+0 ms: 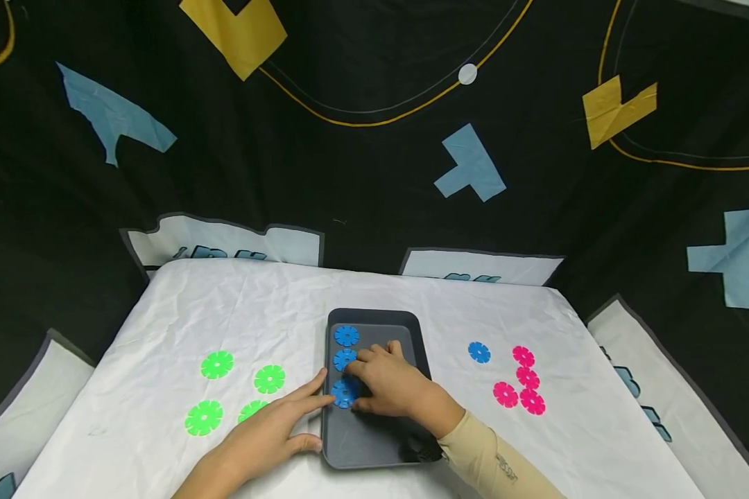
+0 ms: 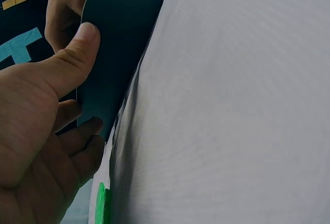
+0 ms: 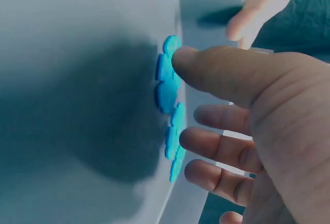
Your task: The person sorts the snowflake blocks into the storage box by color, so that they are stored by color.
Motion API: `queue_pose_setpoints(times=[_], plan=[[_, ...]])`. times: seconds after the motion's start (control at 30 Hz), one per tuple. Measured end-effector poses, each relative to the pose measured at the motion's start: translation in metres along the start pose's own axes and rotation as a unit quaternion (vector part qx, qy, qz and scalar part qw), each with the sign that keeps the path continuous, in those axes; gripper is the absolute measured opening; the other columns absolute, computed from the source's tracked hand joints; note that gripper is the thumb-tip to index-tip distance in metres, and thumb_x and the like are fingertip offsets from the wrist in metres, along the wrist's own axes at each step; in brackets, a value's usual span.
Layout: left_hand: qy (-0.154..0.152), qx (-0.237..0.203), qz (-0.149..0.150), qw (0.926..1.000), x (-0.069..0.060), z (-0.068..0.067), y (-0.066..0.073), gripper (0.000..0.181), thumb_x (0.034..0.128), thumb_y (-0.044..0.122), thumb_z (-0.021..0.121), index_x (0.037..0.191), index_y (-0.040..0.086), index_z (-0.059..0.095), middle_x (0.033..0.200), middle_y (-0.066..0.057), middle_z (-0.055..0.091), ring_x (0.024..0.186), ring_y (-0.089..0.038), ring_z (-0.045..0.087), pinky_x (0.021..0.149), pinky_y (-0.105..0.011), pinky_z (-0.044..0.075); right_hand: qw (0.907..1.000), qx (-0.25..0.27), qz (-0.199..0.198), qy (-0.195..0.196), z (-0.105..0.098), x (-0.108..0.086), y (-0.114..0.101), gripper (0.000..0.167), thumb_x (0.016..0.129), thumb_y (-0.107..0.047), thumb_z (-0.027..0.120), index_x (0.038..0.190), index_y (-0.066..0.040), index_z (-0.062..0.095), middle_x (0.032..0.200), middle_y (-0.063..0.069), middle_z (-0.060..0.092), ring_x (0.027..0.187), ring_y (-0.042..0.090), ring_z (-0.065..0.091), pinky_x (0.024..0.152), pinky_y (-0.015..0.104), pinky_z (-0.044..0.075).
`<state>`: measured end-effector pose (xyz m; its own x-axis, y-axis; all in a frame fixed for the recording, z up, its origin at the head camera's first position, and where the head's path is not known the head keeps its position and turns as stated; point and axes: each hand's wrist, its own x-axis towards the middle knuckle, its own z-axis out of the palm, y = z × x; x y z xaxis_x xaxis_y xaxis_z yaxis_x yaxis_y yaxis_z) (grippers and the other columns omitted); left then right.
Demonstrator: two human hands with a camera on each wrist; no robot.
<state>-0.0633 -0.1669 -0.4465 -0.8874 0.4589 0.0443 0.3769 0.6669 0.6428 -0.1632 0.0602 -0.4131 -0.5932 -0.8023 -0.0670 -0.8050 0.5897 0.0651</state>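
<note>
A dark grey rectangular tray (image 1: 377,447) stands in the middle of the table. Three blue notched discs lie in a column along its left side: a far disc (image 1: 346,336), a middle disc (image 1: 342,358) and a near disc (image 1: 343,392). My right hand (image 1: 390,381) is over the tray, its thumb and fingers spread around the near disc; in the right wrist view the thumb overlaps that blue disc (image 3: 166,97). My left hand (image 1: 281,426) rests against the tray's left rim with extended fingers, and its thumb touches the outer wall (image 2: 116,43) in the left wrist view.
Several green notched discs (image 1: 203,418) lie on the white cloth (image 1: 131,388) left of the tray, one partly hidden by my left hand. To the right are a loose blue disc (image 1: 479,352) and several pink discs (image 1: 505,394). A black curtain (image 1: 349,187) hangs behind.
</note>
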Motion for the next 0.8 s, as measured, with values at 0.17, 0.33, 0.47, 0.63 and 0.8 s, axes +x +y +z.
queue_pose_setpoints(times=[0.17,0.33,0.47,0.63,0.8], plan=[[0.001,0.001,0.0,1.0,0.001,0.0,-0.001,0.069,0.0831,0.047,0.07,0.144,0.02,0.051,0.161,0.0,0.018,0.14,-0.02,0.033,0.103,-0.045,0.041,0.9998,0.009,0.007,0.018,-0.005,-0.012,0.006,0.053,0.081,-0.049,0.076,0.125,-0.022,0.065,0.11,-0.007,0.06,0.098,0.013,0.052,0.085,0.042,0.035],[0.002,0.002,0.0,1.0,0.001,0.001,-0.002,0.069,0.0823,0.048,0.07,0.143,0.02,0.052,0.161,-0.001,0.019,0.14,-0.021,0.033,0.102,-0.045,0.042,0.9982,0.033,0.023,0.044,-0.01,-0.029,0.013,0.051,0.081,-0.044,0.078,0.124,-0.019,0.066,0.11,-0.005,0.061,0.097,0.014,0.052,0.085,0.042,0.033],[0.006,0.009,-0.001,0.9999,0.001,0.001,-0.002,0.068,0.0821,0.047,0.071,0.142,0.021,0.052,0.161,-0.002,0.02,0.139,-0.021,0.034,0.102,-0.045,0.043,0.9955,0.054,0.038,0.069,-0.013,-0.044,0.022,0.05,0.081,-0.04,0.078,0.123,-0.014,0.067,0.111,-0.003,0.061,0.097,0.015,0.051,0.084,0.042,0.031],[0.009,0.012,-0.003,0.9999,0.001,0.002,-0.001,0.068,0.0822,0.047,0.071,0.142,0.022,0.052,0.161,-0.001,0.02,0.14,-0.02,0.034,0.101,-0.044,0.043,0.991,0.069,0.064,0.095,-0.016,-0.061,0.037,0.05,0.081,-0.037,0.079,0.122,-0.012,0.067,0.113,-0.001,0.061,0.1,0.017,0.051,0.082,0.044,0.03],[0.011,0.013,0.002,0.9998,0.002,0.002,0.0,0.069,0.0819,0.05,0.069,0.142,0.021,0.053,0.161,-0.001,0.02,0.14,-0.021,0.034,0.101,-0.044,0.043,0.9851,0.084,0.095,0.116,-0.016,-0.08,0.049,0.049,0.079,-0.034,0.081,0.121,-0.012,0.067,0.111,-0.002,0.061,0.099,0.017,0.052,0.083,0.046,0.031]])
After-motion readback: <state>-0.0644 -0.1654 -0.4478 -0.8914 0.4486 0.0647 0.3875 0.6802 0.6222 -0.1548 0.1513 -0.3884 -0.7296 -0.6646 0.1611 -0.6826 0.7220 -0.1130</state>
